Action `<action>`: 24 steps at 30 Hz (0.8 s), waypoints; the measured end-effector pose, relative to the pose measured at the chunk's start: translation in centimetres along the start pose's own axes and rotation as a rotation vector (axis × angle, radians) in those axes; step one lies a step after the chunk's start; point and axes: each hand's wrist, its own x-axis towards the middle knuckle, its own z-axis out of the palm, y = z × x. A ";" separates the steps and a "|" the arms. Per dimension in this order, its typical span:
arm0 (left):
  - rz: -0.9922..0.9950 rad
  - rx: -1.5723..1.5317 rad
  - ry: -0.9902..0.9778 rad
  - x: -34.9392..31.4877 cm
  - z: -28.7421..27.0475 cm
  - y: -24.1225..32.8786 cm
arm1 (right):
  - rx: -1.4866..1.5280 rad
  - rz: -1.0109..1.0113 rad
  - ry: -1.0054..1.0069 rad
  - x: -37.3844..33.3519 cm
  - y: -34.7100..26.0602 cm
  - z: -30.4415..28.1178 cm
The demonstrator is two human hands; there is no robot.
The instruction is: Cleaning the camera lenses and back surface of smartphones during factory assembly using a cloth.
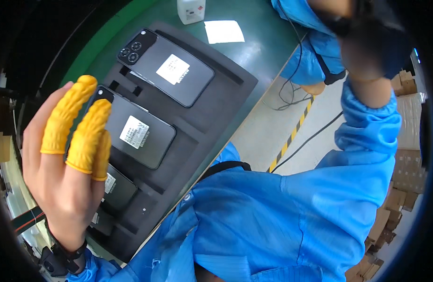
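My left hand (pixel 68 160) is stretched out at the left side of a black foam tray (pixel 226 89), with yellow textured finger cots (pixel 87 136) on several fingers. Its fingertips reach over the camera end of a dark smartphone (pixel 155 136); whether they touch it I cannot tell. Farther back lies another dark smartphone (pixel 197 77), back up, showing a cluster of lenses and a white label. A third phone (pixel 122 190) sits nearer me, partly behind my hand. My right hand (pixel 367 58) is raised at the upper right, dark and blurred, its fingers not readable.
The tray rests on a green table (pixel 259 21). A white bottle (pixel 191 11) and a white sheet (pixel 224 32) are behind it. Another person's blue clothing (pixel 315 51) shows at the far right, by loose cables (pixel 291 96). Cardboard boxes (pixel 404 169) stand at the right.
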 end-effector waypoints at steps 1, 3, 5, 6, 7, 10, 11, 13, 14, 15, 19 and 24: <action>-0.030 -0.025 -0.012 -0.3 -0.4 0.0 | 0.026 -0.068 0.070 1.1 -1.3 1.7; -0.027 -0.031 0.025 -0.6 -0.5 -0.3 | 0.139 -0.076 -0.023 2.6 -4.7 1.9; -0.004 -0.044 0.064 -0.3 -1.1 -0.7 | 0.172 -0.067 0.202 3.3 -8.1 6.3; -0.014 -0.144 0.097 0.0 -1.1 -1.0 | 0.137 -0.033 -0.006 3.9 -10.0 5.7; -0.020 -0.248 0.129 0.5 -1.1 -1.2 | 0.235 -0.034 0.003 4.0 -11.1 6.3; 0.067 -0.468 0.579 1.2 0.5 0.1 | 0.449 -0.117 0.067 6.0 -13.8 6.4; 0.076 -0.467 0.399 2.0 -0.3 1.1 | 0.460 -0.064 0.047 4.8 -13.8 6.1; 0.057 -0.430 0.242 2.1 -1.5 2.5 | 0.514 -0.089 0.065 5.8 -14.1 6.1; 0.010 -0.435 0.245 1.8 -1.8 3.5 | 0.524 -0.097 0.078 6.2 -14.3 5.2; 0.014 -0.458 0.240 2.1 -1.0 4.0 | 0.530 -0.075 0.066 5.7 -14.2 5.3; -0.025 -0.570 0.294 2.5 0.6 4.1 | 0.551 -0.024 0.057 4.4 -13.9 4.9; -0.071 -0.532 0.290 2.8 1.0 4.2 | 0.578 -0.004 0.051 3.1 -13.8 4.4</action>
